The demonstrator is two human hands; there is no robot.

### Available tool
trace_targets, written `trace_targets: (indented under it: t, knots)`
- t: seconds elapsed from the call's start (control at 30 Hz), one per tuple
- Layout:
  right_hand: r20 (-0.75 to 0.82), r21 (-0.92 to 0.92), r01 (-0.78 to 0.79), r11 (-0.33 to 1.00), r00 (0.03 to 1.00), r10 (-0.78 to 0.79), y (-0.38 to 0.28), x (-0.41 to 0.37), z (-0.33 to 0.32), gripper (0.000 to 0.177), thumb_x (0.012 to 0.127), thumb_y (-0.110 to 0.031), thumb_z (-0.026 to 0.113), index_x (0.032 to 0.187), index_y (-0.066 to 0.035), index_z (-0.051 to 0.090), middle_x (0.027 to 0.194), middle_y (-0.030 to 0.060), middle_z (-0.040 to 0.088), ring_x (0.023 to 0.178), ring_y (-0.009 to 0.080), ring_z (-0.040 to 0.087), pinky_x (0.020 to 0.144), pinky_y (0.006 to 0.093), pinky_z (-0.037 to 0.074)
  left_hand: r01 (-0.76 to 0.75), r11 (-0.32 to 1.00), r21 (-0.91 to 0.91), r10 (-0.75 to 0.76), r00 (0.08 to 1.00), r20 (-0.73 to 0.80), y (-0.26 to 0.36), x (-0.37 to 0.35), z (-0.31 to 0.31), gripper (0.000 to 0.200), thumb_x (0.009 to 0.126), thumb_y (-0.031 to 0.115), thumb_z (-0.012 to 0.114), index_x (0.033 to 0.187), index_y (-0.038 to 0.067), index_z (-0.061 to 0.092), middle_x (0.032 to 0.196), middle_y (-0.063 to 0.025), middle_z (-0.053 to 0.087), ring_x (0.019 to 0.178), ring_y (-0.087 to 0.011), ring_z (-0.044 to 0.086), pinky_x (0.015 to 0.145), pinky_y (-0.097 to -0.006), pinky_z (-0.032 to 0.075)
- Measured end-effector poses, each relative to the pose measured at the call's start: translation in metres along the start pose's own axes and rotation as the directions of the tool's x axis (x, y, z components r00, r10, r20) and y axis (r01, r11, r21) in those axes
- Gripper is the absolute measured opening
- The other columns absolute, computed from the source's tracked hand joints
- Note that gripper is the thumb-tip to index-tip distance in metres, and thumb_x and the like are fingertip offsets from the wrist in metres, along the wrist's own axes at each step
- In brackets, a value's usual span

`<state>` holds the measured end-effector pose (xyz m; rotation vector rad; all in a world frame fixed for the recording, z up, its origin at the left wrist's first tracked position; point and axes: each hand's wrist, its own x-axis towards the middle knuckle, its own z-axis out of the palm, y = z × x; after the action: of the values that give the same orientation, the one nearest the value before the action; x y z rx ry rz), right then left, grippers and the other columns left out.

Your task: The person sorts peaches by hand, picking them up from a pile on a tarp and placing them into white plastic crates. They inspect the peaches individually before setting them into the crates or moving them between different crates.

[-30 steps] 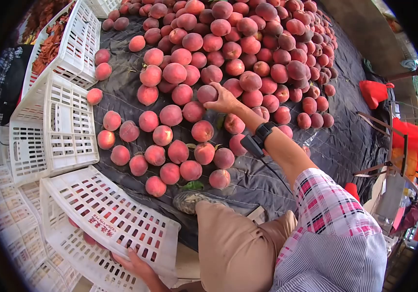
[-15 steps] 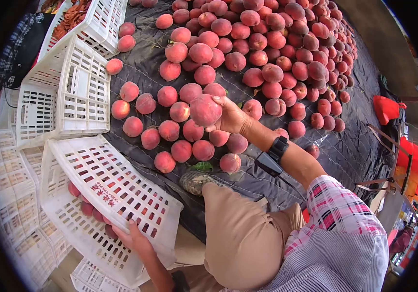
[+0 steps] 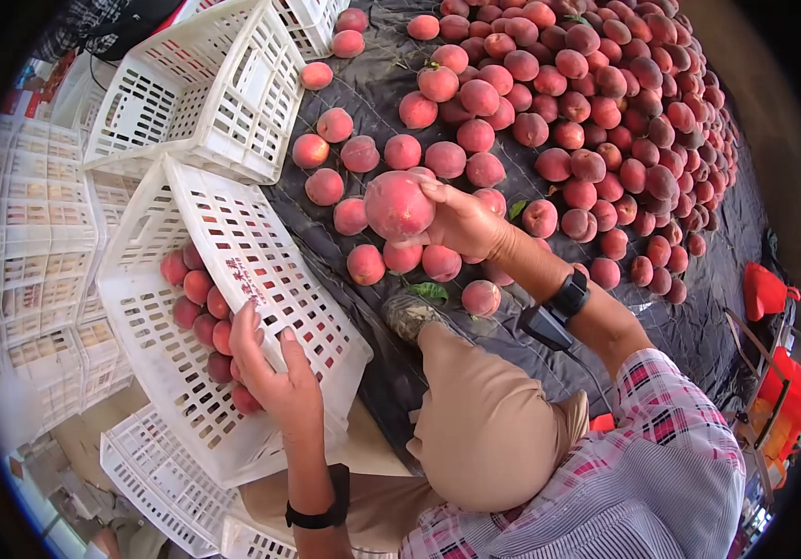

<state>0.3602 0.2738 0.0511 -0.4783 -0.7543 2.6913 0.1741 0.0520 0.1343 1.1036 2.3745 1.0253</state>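
In my right hand (image 3: 461, 219) is a large red peach (image 3: 400, 207), held with thumb and fingers above other peaches on the dark ground sheet. My left hand (image 3: 279, 377) straddles the rim of a tilted white plastic crate (image 3: 326, 321), the thumb on the outer side and the fingers over the edge. Red characters are printed on that crate's side wall. Inside it, several peaches (image 3: 203, 287) rest in a cluster along the wall, partly hidden by the rim and my fingers.
A big heap of peaches (image 3: 596, 121) covers the sheet (image 3: 344, 270) at upper right. Another white crate (image 3: 251, 102) stands at upper left, and stacked filled crates (image 3: 41, 233) line the left side. My bent knee (image 3: 493, 419) is between my arms. Red bags (image 3: 773, 289) lie far right.
The view has shifted, so crates and peaches appear further right. My right hand has carried the peach nearer the tilted crate. My left hand has moved up along its rim. Fewer loose peaches lie nearby.
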Motion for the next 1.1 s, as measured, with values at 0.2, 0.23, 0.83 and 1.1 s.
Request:
trace_targets:
  t: [0.2, 0.23, 0.83, 1.1]
  knots:
    - [0.148, -0.647, 0.066, 0.76, 0.988, 0.039, -0.003, 0.002, 0.096, 0.068, 0.096, -0.044, 0.046, 0.146, -0.004, 0.022, 0.143, 0.0163, 0.032, 0.134, 0.0238, 0.031, 0.109, 0.0373, 0.028, 0.471, 0.385, -0.794, -0.132, 0.879, 0.457, 0.03, 0.014, 0.017, 0.065, 0.092, 0.036, 0.056, 0.14, 0.002, 0.028, 0.133, -0.016, 0.045, 0.115, -0.0268, 0.053, 0.091, -0.0403, 0.048]
    - [0.19, -0.654, 0.039, 0.756, 0.975, 0.115, 0.0, 0.002, 0.104, 0.067, 0.097, -0.044, 0.046, 0.146, -0.004, 0.023, 0.143, 0.0165, 0.032, 0.135, 0.0241, 0.029, 0.109, 0.0368, 0.028, 0.507, 0.301, -0.808, -0.096, 0.859, 0.503, 0.029, 0.017, 0.013, 0.066, 0.091, 0.039, 0.055, 0.139, 0.002, 0.029, 0.131, -0.0162, 0.046, 0.117, -0.0283, 0.052, 0.092, -0.041, 0.048]
    - [-0.188, -0.774, -0.245, 0.584, 0.969, 0.158, 0.045, -0.044, 0.03, 0.055, 0.093, -0.042, 0.053, 0.13, -0.002, 0.048, 0.118, 0.009, 0.056, 0.103, 0.0176, 0.058, 0.085, 0.0335, 0.049, 0.615, 0.443, -0.652, -0.364, 0.789, 0.496, -0.117, -0.008, -0.117, 0.059, 0.081, 0.022, 0.068, 0.13, 0.004, 0.04, 0.122, -0.0098, 0.051, 0.115, -0.0203, 0.051, 0.098, -0.0384, 0.044]
    - [-0.3, -0.781, -0.392, 0.487, 0.918, 0.258, 0.07, -0.046, 0.009, 0.053, 0.093, -0.04, 0.054, 0.13, -0.002, 0.048, 0.127, 0.0103, 0.054, 0.105, 0.0189, 0.059, 0.083, 0.031, 0.05, 0.783, 0.615, -0.092, -0.417, 0.422, 0.805, -0.141, 0.001, -0.08, 0.073, 0.07, 0.022, 0.074, 0.134, 0.011, 0.042, 0.126, -0.0092, 0.047, 0.117, -0.0193, 0.046, 0.097, -0.0339, 0.04]
